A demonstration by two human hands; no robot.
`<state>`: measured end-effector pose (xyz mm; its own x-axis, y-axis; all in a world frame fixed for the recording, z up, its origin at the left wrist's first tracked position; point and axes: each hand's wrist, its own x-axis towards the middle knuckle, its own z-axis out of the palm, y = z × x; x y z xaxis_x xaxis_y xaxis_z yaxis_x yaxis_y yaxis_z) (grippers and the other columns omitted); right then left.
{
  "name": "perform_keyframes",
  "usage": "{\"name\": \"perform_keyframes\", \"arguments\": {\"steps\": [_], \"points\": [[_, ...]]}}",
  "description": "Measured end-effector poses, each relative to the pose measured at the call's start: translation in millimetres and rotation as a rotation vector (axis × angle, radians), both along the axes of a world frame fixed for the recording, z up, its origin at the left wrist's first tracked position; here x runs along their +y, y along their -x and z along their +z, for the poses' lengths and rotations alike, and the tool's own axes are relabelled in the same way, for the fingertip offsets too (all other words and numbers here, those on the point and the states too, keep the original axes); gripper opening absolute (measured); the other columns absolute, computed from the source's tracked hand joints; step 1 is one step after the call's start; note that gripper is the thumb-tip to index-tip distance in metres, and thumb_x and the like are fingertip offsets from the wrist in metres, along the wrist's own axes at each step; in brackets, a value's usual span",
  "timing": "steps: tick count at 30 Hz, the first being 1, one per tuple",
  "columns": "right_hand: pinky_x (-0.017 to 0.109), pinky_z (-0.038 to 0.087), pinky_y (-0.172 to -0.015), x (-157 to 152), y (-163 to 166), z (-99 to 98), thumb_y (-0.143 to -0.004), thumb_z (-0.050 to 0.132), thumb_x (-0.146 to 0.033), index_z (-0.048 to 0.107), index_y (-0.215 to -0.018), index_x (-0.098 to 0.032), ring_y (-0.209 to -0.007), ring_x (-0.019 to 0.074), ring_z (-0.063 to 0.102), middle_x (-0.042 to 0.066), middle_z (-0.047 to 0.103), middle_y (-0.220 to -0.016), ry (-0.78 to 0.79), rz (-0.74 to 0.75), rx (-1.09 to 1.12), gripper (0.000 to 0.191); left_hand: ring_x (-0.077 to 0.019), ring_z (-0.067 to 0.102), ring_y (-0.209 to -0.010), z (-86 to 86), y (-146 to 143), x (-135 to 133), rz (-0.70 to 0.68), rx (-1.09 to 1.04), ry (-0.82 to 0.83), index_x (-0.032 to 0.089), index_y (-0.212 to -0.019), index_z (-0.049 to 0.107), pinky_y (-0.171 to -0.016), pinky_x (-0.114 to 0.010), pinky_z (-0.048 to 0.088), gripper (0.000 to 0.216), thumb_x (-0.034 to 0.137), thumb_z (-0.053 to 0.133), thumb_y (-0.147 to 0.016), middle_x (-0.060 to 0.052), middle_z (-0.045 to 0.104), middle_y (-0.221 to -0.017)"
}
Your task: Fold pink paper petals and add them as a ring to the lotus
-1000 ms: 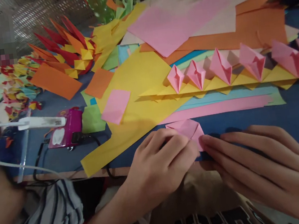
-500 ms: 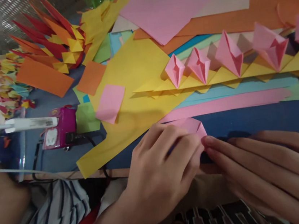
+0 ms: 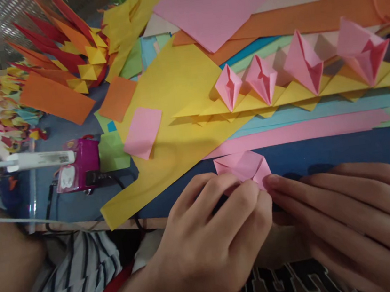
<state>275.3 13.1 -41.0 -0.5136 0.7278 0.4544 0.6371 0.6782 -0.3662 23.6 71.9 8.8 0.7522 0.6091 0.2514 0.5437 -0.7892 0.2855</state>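
Note:
A small folded pink paper piece (image 3: 243, 164) lies on the blue table (image 3: 341, 149) near its front edge. My left hand (image 3: 209, 239) has its fingers curled and pressed on the piece's near left edge. My right hand (image 3: 353, 216) lies with fingers stretched flat, its fingertips touching the piece's near right corner. Both hands hide the lower part of the paper.
A yellow zigzag strip (image 3: 298, 93) carries several folded pink cones (image 3: 301, 62). Loose pink, yellow and orange sheets cover the back. A pink strip (image 3: 296, 131) lies just behind the piece. A magenta device (image 3: 78, 165) with cable sits left. Another person's striped sleeve (image 3: 69, 280) is at lower left.
The view has shifted slightly downward. My hands slid a little toward me on the pink piece, so more of its top shows now.

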Motion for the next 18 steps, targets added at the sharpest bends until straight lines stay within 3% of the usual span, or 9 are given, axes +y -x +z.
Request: {"name": "perform_keyframes", "arguments": {"steps": [7,18], "points": [[0.051,0.046,-0.113,-1,0,-2.0,-0.103,0.062,-0.01,0.069,-0.141,-0.01,-0.127,0.0273,0.066,0.006,0.056,-0.166,-0.005,0.004,-0.019,0.039,-0.0195,0.064,-0.093,5.4,-16,5,0.195,0.015,0.185,0.017,-0.097,0.074,-0.087,-0.04,0.058,0.009,0.017,0.066,-0.101,-0.003,0.072,-0.097],[0.049,0.039,-0.123,-3,-7,0.4,-0.106,0.057,-0.011,0.065,-0.146,-0.012,-0.142,0.0267,0.059,0.011,0.047,-0.172,0.027,0.065,-0.077,0.04,-0.0104,0.062,-0.094,9.7,-18,4,0.29,-0.086,0.296,0.017,-0.096,0.073,-0.088,-0.026,0.055,0.005,0.012,0.072,-0.098,0.001,0.071,-0.096]]}}
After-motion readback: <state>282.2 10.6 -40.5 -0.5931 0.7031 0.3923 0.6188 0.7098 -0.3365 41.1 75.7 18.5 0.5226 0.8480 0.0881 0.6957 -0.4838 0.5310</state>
